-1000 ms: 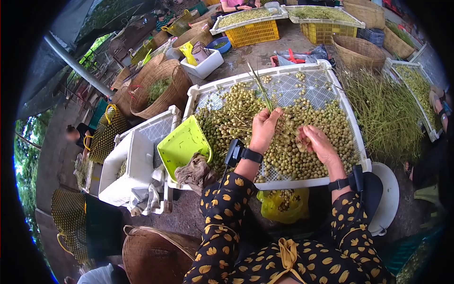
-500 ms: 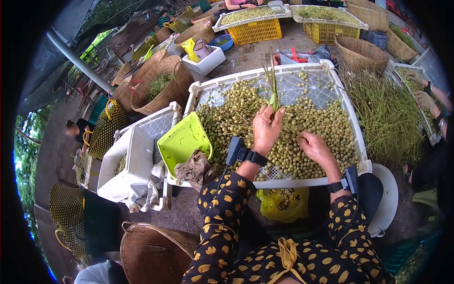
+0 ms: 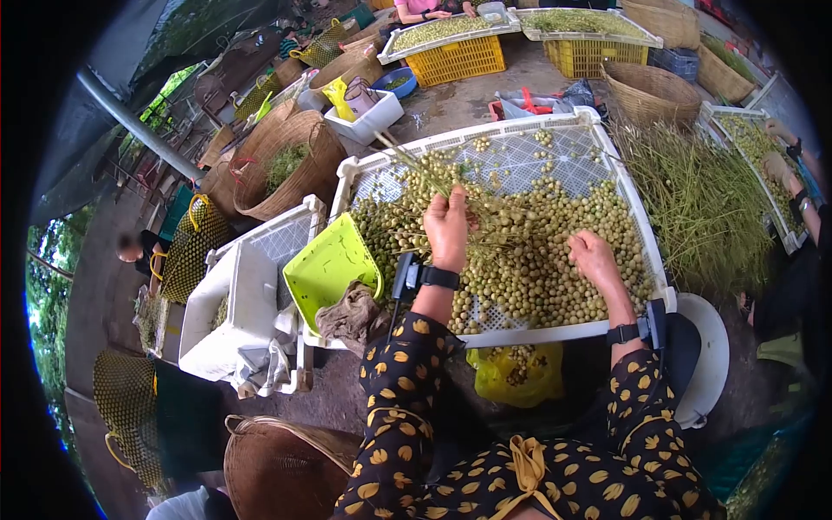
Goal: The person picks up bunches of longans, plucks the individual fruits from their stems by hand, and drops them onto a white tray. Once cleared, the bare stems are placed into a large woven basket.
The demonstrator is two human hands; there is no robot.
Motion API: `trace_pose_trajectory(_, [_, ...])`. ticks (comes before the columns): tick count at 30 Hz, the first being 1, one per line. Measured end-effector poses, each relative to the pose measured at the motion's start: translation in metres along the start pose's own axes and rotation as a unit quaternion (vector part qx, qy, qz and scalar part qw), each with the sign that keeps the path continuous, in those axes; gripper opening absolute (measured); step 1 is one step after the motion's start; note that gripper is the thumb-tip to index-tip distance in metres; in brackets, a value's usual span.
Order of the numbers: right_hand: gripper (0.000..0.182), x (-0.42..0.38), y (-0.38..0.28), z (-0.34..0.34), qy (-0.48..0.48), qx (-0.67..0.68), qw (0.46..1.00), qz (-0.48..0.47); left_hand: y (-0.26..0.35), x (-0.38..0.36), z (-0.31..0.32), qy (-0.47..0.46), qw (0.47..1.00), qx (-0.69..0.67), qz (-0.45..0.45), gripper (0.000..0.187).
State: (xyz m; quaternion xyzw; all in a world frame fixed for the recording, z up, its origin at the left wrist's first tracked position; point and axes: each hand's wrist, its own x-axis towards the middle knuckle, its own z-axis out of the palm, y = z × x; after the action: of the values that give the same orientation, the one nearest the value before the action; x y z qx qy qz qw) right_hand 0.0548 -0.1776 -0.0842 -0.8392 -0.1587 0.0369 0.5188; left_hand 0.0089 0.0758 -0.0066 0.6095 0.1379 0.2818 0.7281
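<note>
My left hand (image 3: 446,230) is closed around a bunch of thin stems (image 3: 418,167). The cut ends point up and left, and the fruit-bearing twigs (image 3: 494,221) spread out to the right. Over the right half of the white slatted tray (image 3: 572,156) hovers my right hand (image 3: 594,258), its fingers curled together; whether anything is between them is hidden. Small round green-brown fruits (image 3: 555,290) cover most of the tray, loose in front and some still on twigs at the left.
A lime-green scoop (image 3: 329,264) and a brown cloth (image 3: 349,316) rest at the tray's left edge. A pile of bare stems (image 3: 693,208) lies to the right. Beyond it, another person's hands (image 3: 780,152) are over a second tray. Wicker baskets (image 3: 290,165) stand at left.
My left hand has moved left with the bunch, whose stems have tipped from upright to leaning left. My right hand has shifted slightly right and up, its fingers more curled.
</note>
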Motion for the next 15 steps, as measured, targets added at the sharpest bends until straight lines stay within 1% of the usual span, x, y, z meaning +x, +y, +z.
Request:
trace_pose_trajectory(1, [0.016, -0.001, -0.013, -0.005, -0.043, 0.172, 0.981, 0.078, 0.005, -0.003, 0.002, -0.019, 0.999, -0.017, -0.028, 0.020])
trace_pose_trajectory(2, [0.016, -0.002, -0.028, -0.008, -0.085, 0.339, 0.925, 0.151, 0.010, -0.007, 0.004, -0.037, 0.997, -0.034, -0.054, 0.021])
trace_pose_trajectory(3, [0.019, -0.006, -0.042, -0.005, -0.074, 0.414, 0.896, 0.142, 0.017, -0.012, 0.007, -0.053, 0.994, -0.050, -0.081, 0.022])
trace_pose_trajectory(6, [0.022, -0.008, -0.057, 0.000, -0.087, 0.506, 0.843, 0.161, 0.025, -0.026, 0.018, -0.087, 0.990, -0.040, -0.099, 0.026])
trace_pose_trajectory(7, [0.034, -0.008, -0.061, 0.004, -0.090, 0.495, 0.849, 0.163, 0.029, -0.028, 0.019, -0.115, 0.989, -0.031, -0.087, 0.026])
trace_pose_trajectory(10, [0.048, -0.013, -0.067, 0.003, -0.129, 0.538, 0.816, 0.166, 0.029, -0.029, 0.021, -0.140, 0.985, -0.020, -0.103, 0.025])
trace_pose_trajectory(11, [0.057, -0.012, -0.065, 0.003, -0.152, 0.537, 0.815, 0.158, 0.026, -0.029, 0.020, -0.145, 0.985, -0.027, -0.091, 0.025])
trace_pose_trajectory(14, [0.059, -0.014, -0.064, 0.000, -0.178, 0.562, 0.798, 0.130, 0.023, -0.027, 0.016, -0.149, 0.986, -0.007, -0.068, 0.024])
trace_pose_trajectory(15, [0.048, -0.014, -0.066, -0.002, -0.184, 0.564, 0.794, 0.130, 0.023, -0.026, 0.015, -0.146, 0.987, 0.001, -0.068, 0.024])
